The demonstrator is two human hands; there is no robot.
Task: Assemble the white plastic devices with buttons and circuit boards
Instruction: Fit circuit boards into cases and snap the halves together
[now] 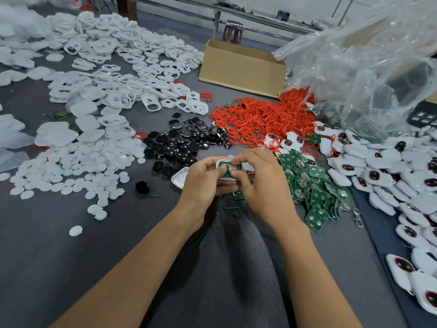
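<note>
1. On my feed the left hand (203, 176) and the right hand (262, 183) met at the middle of the grey table (71, 256), both curled round one white shell (222, 160).
2. A green circuit board (224, 165) sat inside that shell. The left thumb lay on the board's left part, and the right thumb and forefinger pinched at its silvery centre.
3. A second shell half (179, 177) lay on the table just left of the left hand.
4. Loose piles ringed the hands: green boards (314, 185) just right, black buttons (184, 143) beyond, red loops (257, 119) farther still and white discs (78, 166) to the left.
5. White covers with holes (123, 74) spread across the far left.
6. Assembled devices (390, 166) were heaped along the right edge.
7. Containers: a cardboard box (241, 67) stood far behind the red loops, its side toward me — I could not tell what it held.
8. A crumpled clear plastic bag (366, 67) filled the far right. Dark and greenish shapes showed through it, too blurred to name.
</note>
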